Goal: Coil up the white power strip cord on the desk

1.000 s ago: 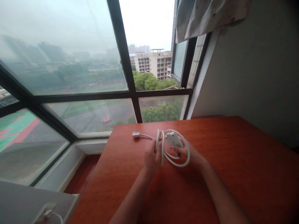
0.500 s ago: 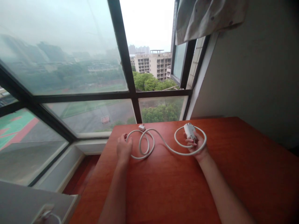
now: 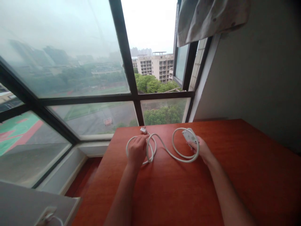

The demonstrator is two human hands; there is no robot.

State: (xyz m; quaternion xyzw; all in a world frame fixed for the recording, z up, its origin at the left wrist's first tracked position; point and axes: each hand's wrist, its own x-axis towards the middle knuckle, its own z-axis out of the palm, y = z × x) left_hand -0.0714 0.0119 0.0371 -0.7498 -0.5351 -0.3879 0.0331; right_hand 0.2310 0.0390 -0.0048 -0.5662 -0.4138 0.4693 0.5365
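Note:
A thick white power cord [image 3: 166,150] lies in loose loops across the wooden table. At its far left end sits a small white plug [image 3: 143,130], close to the table's back edge. My left hand [image 3: 137,149] is closed on the cord loops just in front of the plug; its fingertips are partly hidden behind the knuckles. On the right, my right hand [image 3: 199,149] grips a white box-like socket block [image 3: 189,135] at the cord's other end, tilted with its broad face up. A cord loop passes around the block and in front of my right fingers.
The reddish-brown table [image 3: 169,191] reaches to the window frame [image 3: 138,113] at the back. A grey wall [image 3: 249,78] rises on the right, with a curtain [image 3: 207,22] hanging above. At lower left is a wall outlet [image 3: 48,216] with a white lead plugged in.
My left hand has moved right, from the outer edge of the left loop to the middle of the loops. My right hand has turned the socket block, and the right loop has shifted left.

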